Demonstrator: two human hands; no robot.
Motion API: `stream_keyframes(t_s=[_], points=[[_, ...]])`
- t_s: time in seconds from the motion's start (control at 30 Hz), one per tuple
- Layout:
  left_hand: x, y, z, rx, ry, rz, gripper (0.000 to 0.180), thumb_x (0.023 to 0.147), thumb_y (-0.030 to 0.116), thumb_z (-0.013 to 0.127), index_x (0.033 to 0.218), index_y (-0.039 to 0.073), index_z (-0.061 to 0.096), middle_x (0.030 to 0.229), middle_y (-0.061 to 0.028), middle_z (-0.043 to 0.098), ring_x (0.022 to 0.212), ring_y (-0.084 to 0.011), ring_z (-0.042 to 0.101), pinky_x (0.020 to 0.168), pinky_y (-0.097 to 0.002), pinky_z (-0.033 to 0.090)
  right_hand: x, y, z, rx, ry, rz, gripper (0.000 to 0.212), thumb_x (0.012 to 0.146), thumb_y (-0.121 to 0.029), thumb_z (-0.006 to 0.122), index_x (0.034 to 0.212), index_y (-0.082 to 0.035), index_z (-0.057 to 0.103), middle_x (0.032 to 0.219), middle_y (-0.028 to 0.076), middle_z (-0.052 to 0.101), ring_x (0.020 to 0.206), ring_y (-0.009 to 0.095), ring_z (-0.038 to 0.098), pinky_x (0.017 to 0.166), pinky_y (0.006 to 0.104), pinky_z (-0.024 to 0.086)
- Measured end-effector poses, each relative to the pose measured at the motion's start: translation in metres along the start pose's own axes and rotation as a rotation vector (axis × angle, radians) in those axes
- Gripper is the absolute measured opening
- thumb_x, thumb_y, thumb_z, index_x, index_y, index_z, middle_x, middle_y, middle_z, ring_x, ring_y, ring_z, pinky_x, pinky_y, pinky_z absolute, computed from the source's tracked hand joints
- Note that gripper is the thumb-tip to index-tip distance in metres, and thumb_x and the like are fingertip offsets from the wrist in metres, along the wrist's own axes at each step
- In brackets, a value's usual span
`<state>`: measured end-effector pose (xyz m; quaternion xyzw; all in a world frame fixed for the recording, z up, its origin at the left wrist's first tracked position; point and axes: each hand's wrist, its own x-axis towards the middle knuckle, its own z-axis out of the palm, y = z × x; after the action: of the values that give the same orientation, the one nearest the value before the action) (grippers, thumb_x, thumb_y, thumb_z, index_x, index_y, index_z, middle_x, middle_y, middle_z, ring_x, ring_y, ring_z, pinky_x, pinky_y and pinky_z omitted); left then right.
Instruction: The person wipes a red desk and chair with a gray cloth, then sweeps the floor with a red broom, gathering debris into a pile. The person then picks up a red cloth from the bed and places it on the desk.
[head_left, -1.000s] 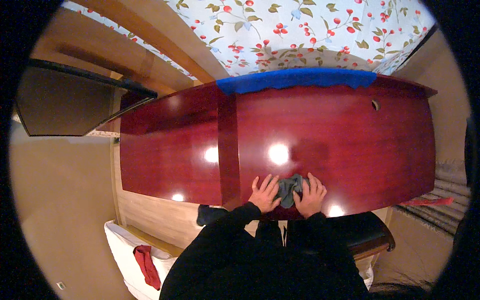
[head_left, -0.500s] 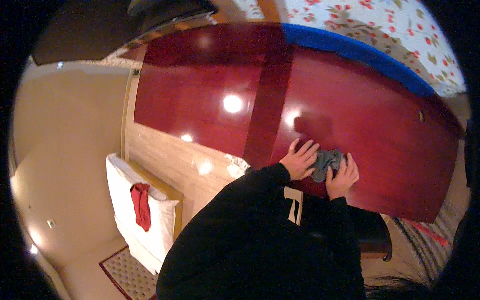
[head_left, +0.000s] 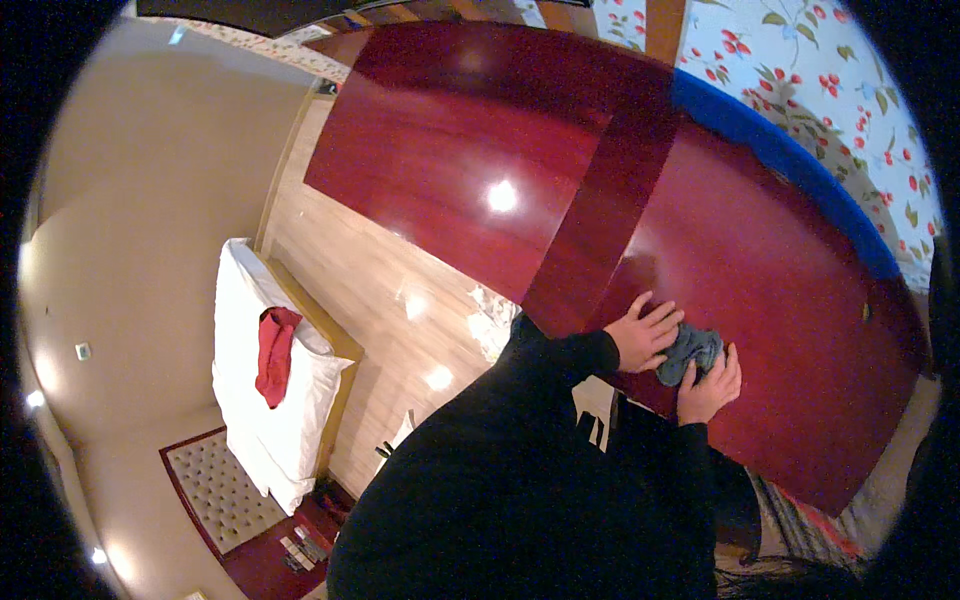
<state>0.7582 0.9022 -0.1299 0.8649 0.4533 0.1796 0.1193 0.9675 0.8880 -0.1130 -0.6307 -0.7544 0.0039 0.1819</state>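
Red desktop (head_left: 750, 260) beneath, spread hands (head_left: 639, 338) (head_left: 710, 392) touch grey cloth (head_left: 692, 350).

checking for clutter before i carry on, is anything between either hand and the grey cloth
Nothing visible: the left hand and right hand both touch the crumpled grey cloth, which lies between them on the red desk.

At left, 1 white-covered bed (head_left: 240, 345) is topped by 1 red cloth (head_left: 275, 358); at upper right, berry-patterned wallpaper (head_left: 850, 75) is seen.
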Motion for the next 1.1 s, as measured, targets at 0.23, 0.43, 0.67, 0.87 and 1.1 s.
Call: stream_keyframes(t_s=[0.23, 0.43, 0.67, 0.87, 1.1], points=[[0.002, 0.001, 0.0, 0.027, -0.035, -0.004, 0.052, 0.084, 0.042, 0.061, 0.12, 0.005, 0.055, 0.144, -0.0147, 0.041, 0.137, -0.0305, 0.033, 0.108, -0.064, 0.016, 0.0, 0.002, 0.0, 0.011, -0.002, 0.005, 0.049, 0.088, -0.035, 0.058, 0.126, -0.006, 0.047, 0.142, 0.014, 0.043, 0.125, 0.037, 0.041, 0.102, 0.0521, 0.03], [0.003, 0.0, -0.003, -0.005, -0.067, -0.015, 0.052, 0.084, 0.041, 0.061, 0.12, 0.005, 0.054, 0.141, -0.0172, 0.042, 0.136, -0.0329, 0.034, 0.108, -0.0626, 0.017, 0.002, 0.001, -0.001, 0.008, -0.017, 0.002, 0.049, 0.089, -0.036, 0.057, 0.126, -0.006, 0.048, 0.141, 0.014, 0.044, 0.124, 0.037, 0.041, 0.102, 0.0518, 0.03], [0.003, -0.001, -0.004, -0.021, -0.07, -0.014, 0.05, 0.085, 0.039, 0.061, 0.121, 0.005, 0.055, 0.142, -0.0168, 0.042, 0.137, -0.0325, 0.032, 0.108, -0.0626, 0.017, 0.003, 0.001, 0.0, 0.016, -0.023, 0.006, 0.048, 0.088, -0.035, 0.059, 0.123, -0.004, 0.049, 0.142, 0.014, 0.043, 0.125, 0.038, 0.04, 0.102, 0.0516, 0.029], [0.006, 0.003, -0.008, 0.053, -0.107, -0.025, 0.05, 0.086, 0.041, 0.058, 0.12, 0.005, 0.056, 0.143, -0.0163, 0.041, 0.136, -0.0327, 0.033, 0.109, -0.0617, 0.016, 0.003, 0.0, -0.001, 0.042, -0.056, 0.063, 0.05, 0.08, -0.031, 0.067, 0.12, -0.004, 0.052, 0.142, 0.014, 0.042, 0.125, 0.036, 0.04, 0.102, 0.0525, 0.029], [0.011, 0.006, -0.015, 0.113, -0.169, -0.027, 0.05, 0.087, 0.042, 0.057, 0.12, 0.005, 0.056, 0.143, -0.0148, 0.041, 0.136, -0.0306, 0.033, 0.108, -0.0611, 0.018, 0.004, 0.001, -0.007, 0.114, -0.085, 0.092, 0.052, 0.079, -0.029, 0.068, 0.121, -0.003, 0.051, 0.142, 0.014, 0.042, 0.126, 0.035, 0.038, 0.102, 0.0516, 0.027]])
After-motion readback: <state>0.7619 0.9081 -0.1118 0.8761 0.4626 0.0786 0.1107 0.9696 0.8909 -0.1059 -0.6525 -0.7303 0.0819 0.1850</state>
